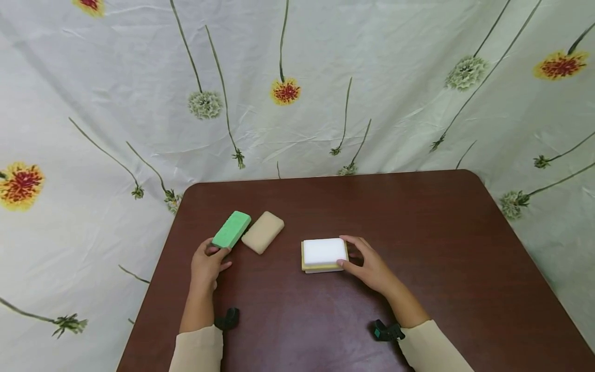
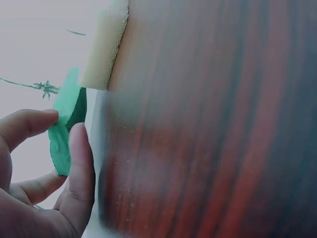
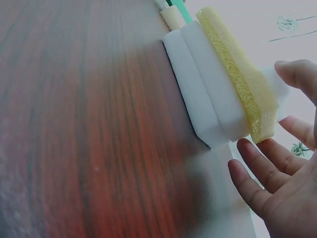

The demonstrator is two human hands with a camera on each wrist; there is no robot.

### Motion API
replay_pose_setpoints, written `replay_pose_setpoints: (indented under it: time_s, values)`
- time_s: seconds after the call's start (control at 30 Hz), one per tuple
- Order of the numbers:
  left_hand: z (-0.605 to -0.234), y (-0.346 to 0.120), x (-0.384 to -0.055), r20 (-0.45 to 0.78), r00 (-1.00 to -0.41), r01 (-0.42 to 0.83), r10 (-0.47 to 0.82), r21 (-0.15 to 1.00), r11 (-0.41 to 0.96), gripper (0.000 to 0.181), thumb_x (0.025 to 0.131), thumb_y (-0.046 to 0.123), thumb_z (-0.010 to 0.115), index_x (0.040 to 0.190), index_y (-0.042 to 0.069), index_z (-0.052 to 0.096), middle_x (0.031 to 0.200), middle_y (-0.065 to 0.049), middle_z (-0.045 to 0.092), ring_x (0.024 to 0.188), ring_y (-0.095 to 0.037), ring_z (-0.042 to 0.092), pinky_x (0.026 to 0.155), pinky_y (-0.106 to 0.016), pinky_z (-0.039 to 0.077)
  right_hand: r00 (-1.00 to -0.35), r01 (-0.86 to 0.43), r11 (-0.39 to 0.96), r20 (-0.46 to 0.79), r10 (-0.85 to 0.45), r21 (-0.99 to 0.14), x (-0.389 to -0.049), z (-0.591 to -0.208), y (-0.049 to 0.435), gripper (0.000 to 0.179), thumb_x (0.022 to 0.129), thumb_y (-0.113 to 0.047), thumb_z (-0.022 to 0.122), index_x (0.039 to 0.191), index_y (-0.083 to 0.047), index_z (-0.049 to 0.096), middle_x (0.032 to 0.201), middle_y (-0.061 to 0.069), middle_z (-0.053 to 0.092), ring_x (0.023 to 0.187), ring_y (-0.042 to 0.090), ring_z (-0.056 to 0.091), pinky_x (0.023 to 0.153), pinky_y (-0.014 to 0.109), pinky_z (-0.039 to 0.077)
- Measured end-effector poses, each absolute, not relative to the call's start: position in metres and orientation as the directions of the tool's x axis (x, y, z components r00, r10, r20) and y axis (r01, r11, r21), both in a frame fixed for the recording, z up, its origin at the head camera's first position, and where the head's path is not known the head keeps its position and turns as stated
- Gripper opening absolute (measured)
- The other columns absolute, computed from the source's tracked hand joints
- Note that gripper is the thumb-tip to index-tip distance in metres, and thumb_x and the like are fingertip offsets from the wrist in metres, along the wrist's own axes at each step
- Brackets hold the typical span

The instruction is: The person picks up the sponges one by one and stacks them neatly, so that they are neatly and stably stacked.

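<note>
My left hand [image 1: 206, 266] pinches the near end of a green sponge [image 1: 232, 229] between thumb and fingers, at the table's left side. Close to its right lies a beige sponge [image 1: 263, 232], flat on the tabletop. Right of centre stands a stack of sponges. On top is a white sponge [image 1: 324, 251], with a yellow sponge [image 3: 237, 74] below it and two white blocks [image 3: 198, 84] at the bottom. My right hand [image 1: 372, 266] holds the top white sponge by its right end, thumb at the near side and index finger at the far side. Other fingers hang beside the stack.
The dark brown wooden table [image 1: 395, 217] has rounded far corners. Behind and beside it hangs a white flower-printed cloth [image 1: 325, 46]. A black strap device [image 1: 226, 319] sits at the left wrist, and another black device [image 1: 387, 330] at the right.
</note>
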State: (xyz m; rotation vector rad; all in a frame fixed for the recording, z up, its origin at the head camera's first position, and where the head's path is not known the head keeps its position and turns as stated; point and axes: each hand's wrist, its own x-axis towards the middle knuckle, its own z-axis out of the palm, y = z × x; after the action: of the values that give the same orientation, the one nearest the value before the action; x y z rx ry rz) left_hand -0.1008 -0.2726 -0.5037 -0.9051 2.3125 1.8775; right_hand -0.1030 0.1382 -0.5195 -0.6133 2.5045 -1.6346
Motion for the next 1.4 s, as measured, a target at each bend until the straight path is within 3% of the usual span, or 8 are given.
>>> replay_pose_setpoints:
  time_s: [0.2, 0.43, 0.77, 1.0, 1.23, 1.4]
  values:
    - [-0.504, -0.272, -0.099, -0.357, -0.83, -0.443, -0.429, 0.889, 0.117, 0.068, 0.097, 0.024, 0.068, 0.157, 0.017, 0.035, 0.129, -0.008, 0.044, 0.113, -0.027, 0.059, 0.073, -0.021, 0.059, -0.918, -0.27, 0.344, 0.132, -0.374, -0.9, -0.103, -0.519, 0.138, 0.063, 0.092, -0.024, 0.076, 0.148, -0.014, 0.048, 0.144, 0.009, 0.05, 0.128, 0.028, 0.053, 0.102, 0.049, 0.052]
    - [-0.501, -0.269, -0.096, -0.344, -0.832, -0.425, -0.434, 0.899, 0.103, 0.068, 0.096, 0.028, 0.07, 0.155, 0.019, 0.039, 0.127, -0.004, 0.046, 0.11, -0.018, 0.054, 0.074, -0.019, 0.057, -0.914, -0.277, 0.341, 0.137, -0.383, -0.898, -0.104, -0.518, 0.138, 0.065, 0.092, -0.023, 0.076, 0.149, -0.009, 0.047, 0.144, 0.011, 0.05, 0.127, 0.03, 0.054, 0.102, 0.05, 0.051]
    - [-0.486, -0.259, -0.093, -0.301, -0.871, -0.364, -0.389, 0.926, 0.098, 0.066, 0.095, 0.025, 0.07, 0.154, 0.018, 0.04, 0.128, -0.002, 0.047, 0.1, -0.006, 0.056, 0.076, -0.017, 0.054, -0.921, -0.249, 0.357, 0.106, -0.374, -0.9, -0.104, -0.519, 0.138, 0.062, 0.093, -0.026, 0.075, 0.148, -0.02, 0.047, 0.145, 0.007, 0.05, 0.13, 0.027, 0.052, 0.104, 0.048, 0.05]
    - [-0.475, -0.25, -0.09, -0.252, -0.883, -0.325, -0.397, 0.937, 0.127, 0.062, 0.094, 0.022, 0.072, 0.149, 0.016, 0.046, 0.133, 0.0, 0.038, 0.101, -0.005, 0.056, 0.076, -0.017, 0.054, -0.923, -0.246, 0.361, 0.104, -0.37, -0.9, -0.103, -0.518, 0.138, 0.061, 0.093, -0.026, 0.075, 0.148, -0.025, 0.048, 0.145, 0.006, 0.05, 0.129, 0.026, 0.053, 0.103, 0.048, 0.05]
    - [-0.465, -0.242, -0.087, -0.223, -0.918, -0.292, -0.329, 0.94, 0.176, 0.059, 0.095, 0.02, 0.07, 0.149, 0.015, 0.046, 0.138, -0.007, 0.038, 0.1, -0.007, 0.055, 0.08, -0.024, 0.054, -0.923, -0.245, 0.354, 0.106, -0.369, -0.903, -0.103, -0.519, 0.137, 0.061, 0.093, -0.025, 0.075, 0.147, -0.025, 0.048, 0.144, 0.006, 0.05, 0.129, 0.027, 0.053, 0.103, 0.051, 0.05]
    - [-0.461, -0.238, -0.083, -0.216, -0.936, -0.284, -0.278, 0.93, 0.234, 0.06, 0.094, 0.022, 0.071, 0.149, 0.018, 0.047, 0.144, -0.007, 0.035, 0.108, -0.011, 0.05, 0.08, -0.018, 0.05, -0.924, -0.241, 0.351, 0.104, -0.369, -0.905, -0.103, -0.52, 0.137, 0.061, 0.093, -0.026, 0.075, 0.148, -0.025, 0.047, 0.145, 0.006, 0.049, 0.13, 0.028, 0.052, 0.104, 0.051, 0.05]
